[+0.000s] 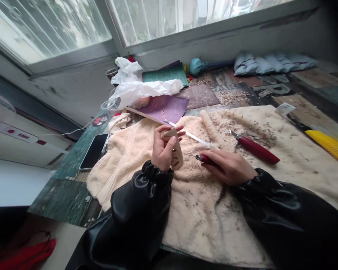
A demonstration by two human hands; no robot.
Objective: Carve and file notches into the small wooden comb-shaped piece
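My left hand [163, 149] is closed around a small pale wooden piece [177, 156] with several dark cuts in its lower face. In my right hand [232, 167] is a carving tool [204, 159] with a red handle and a thin metal shaft, its tip pointing left at the wooden piece. Whether the tip touches the wood I cannot tell. Both hands are above a cream fleece cloth [197, 221] strewn with wood shavings. Right of my right hand lies a red-handled carving knife [257, 150], blade toward the far left. A steel ruler [190, 134] lies beyond my hands.
A phone [94, 152] lies at the table's left edge. Purple sheet [166, 107], white plastic bag [149, 90] and green mat [166, 76] are farther back. A yellow-handled tool [328, 144] lies right, a padded blue-grey roll [270, 64] by the wall. A white fan [14, 131] stands left.
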